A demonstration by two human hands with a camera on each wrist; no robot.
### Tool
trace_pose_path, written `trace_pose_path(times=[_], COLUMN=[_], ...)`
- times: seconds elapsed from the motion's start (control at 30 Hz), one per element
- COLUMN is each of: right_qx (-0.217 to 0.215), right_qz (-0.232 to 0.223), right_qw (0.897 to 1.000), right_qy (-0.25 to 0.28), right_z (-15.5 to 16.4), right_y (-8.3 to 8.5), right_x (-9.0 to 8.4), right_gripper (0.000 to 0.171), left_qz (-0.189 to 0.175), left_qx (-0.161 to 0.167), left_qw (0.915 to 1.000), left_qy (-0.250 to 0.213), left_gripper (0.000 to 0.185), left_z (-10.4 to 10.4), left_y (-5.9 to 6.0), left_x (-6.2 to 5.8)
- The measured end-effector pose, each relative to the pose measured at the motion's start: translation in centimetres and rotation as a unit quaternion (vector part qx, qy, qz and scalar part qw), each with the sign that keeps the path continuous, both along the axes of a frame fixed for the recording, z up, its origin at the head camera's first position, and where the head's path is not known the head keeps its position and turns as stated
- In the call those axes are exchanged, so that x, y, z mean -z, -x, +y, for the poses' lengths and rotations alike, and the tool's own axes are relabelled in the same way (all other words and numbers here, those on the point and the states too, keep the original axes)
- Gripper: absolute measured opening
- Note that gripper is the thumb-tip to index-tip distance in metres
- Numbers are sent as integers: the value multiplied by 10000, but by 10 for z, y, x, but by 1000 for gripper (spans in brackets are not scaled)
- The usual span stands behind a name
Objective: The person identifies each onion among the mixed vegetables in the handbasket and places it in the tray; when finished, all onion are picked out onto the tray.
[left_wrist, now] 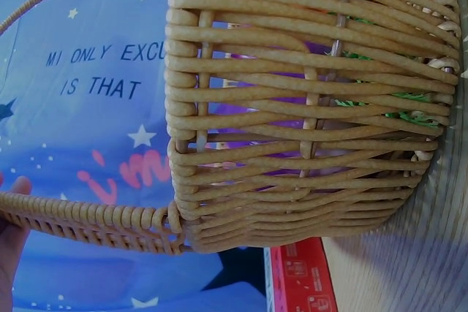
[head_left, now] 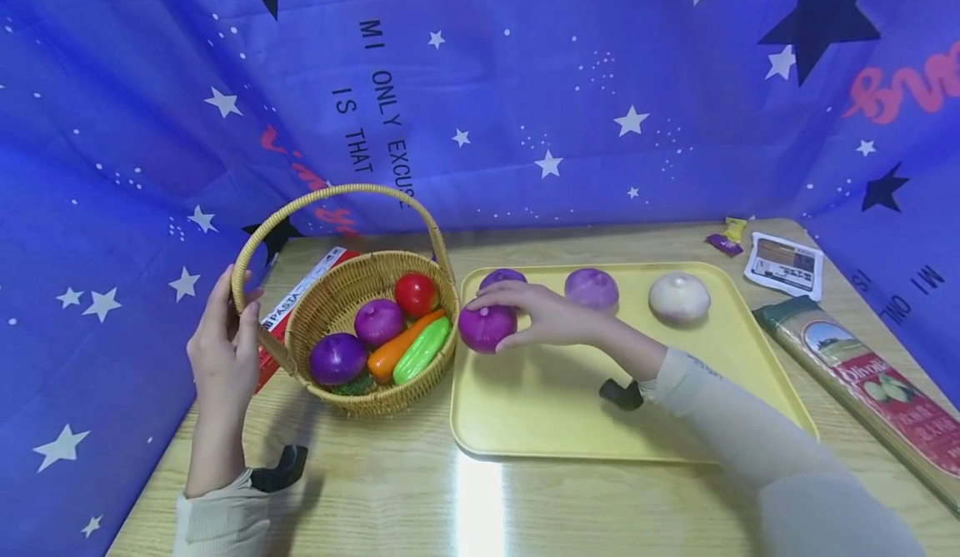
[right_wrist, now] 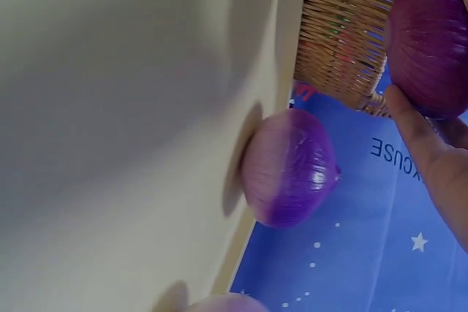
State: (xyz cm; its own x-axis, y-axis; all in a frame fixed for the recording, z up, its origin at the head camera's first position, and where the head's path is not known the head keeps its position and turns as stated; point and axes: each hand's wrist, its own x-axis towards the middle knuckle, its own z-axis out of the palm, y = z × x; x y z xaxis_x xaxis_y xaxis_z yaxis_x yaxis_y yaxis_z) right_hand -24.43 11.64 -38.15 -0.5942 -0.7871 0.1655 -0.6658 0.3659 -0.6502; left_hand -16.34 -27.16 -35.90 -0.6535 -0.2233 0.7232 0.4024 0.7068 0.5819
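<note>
A wicker basket stands left of a yellow tray. My left hand holds the basket's arched handle low on its left side; in the left wrist view only a bit of the hand shows against the handle. At the tray's left edge, my right hand grips a purple onion from above, right beside the basket rim. The right wrist view shows that held onion with a finger curled under it.
In the basket lie two purple onions, a tomato, a carrot and a cucumber. Another purple onion, a paler one and a white onion sit along the tray's back. A red box lies behind the basket, a pasta packet to the right.
</note>
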Motion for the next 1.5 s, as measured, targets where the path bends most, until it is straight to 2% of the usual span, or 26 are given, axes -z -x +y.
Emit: trace_pose_path(times=[0.23, 0.53, 0.93, 1.07, 1.23, 1.5], right_qx=[88, 117, 256, 93, -69, -214], right_qz=[-372, -769, -1312, -1496, -1480, -1595], right_qw=[9988, 9960, 9908, 9887, 9889, 9868], right_qy=[302, 443, 210, 9, -145, -200], right_z=[4, 11, 20, 22, 25, 27], right_y=[-2, -2, -4, -5, -5, -3], right_x=[12, 27, 42, 45, 50, 52], right_gripper=[60, 62, 60, 62, 62, 63], left_qz=[-26, 33, -194, -246, -224, -233], left_qx=[16, 48, -20, -71, -108, -121], left_qw=[10000, 10000, 9997, 9996, 9996, 9996], left_qy=[5, -49, -130, -117, -95, -104], left_gripper=[48, 47, 48, 49, 48, 48], left_z=[1, 1, 1, 0, -1, -1], left_y=[0, 3, 0, 0, 1, 1], left_x=[-1, -2, -2, -1, 0, 0])
